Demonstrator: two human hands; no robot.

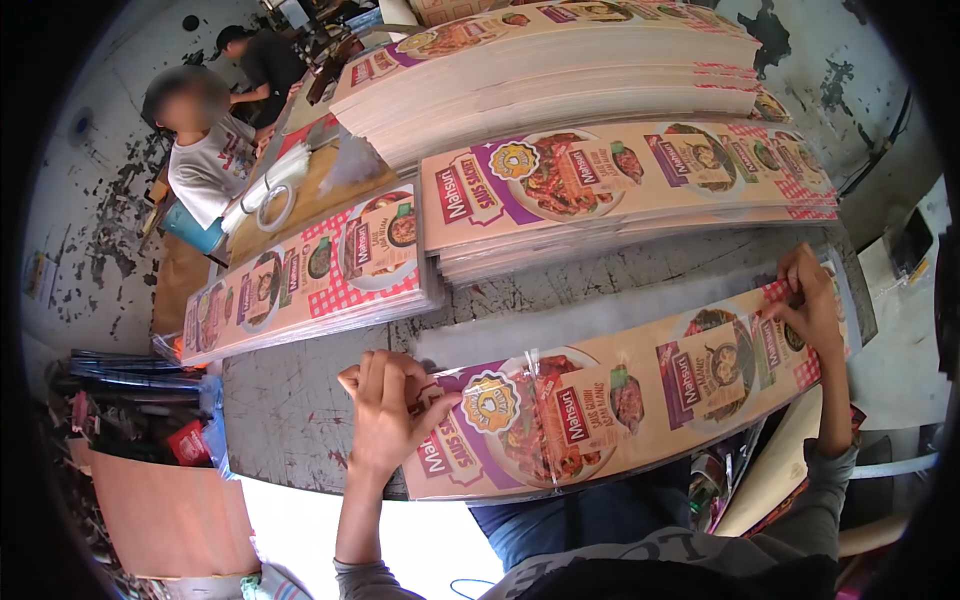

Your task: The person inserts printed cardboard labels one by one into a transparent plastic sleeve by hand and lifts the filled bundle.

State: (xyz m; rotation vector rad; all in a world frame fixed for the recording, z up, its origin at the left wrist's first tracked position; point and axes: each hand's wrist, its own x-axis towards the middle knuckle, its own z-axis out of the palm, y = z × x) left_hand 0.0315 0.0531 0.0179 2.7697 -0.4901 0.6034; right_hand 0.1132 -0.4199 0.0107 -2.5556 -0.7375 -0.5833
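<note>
A long printed food banner [640, 400] with "Mahsun" sauce labels lies along the near edge of the grey table, in what looks like clear glossy plastic. My left hand [385, 405] is closed on its left end, thumb on the printed face and fingers curled at the edge. At the far right end, my right hand [812, 305] pinches the upper edge between thumb and fingers. Just behind the banner, a strip of clear plastic [560, 325] is spread on the tabletop. How many layers my hands hold cannot be made out.
Behind the strip stands a stack of similar banners [640, 180], with a taller stack [560, 80] beyond. Another stack [310, 270] lies left. Further off are a roll of tape [274, 207] and a seated person [205, 160]. A second person [268, 70] works at the back.
</note>
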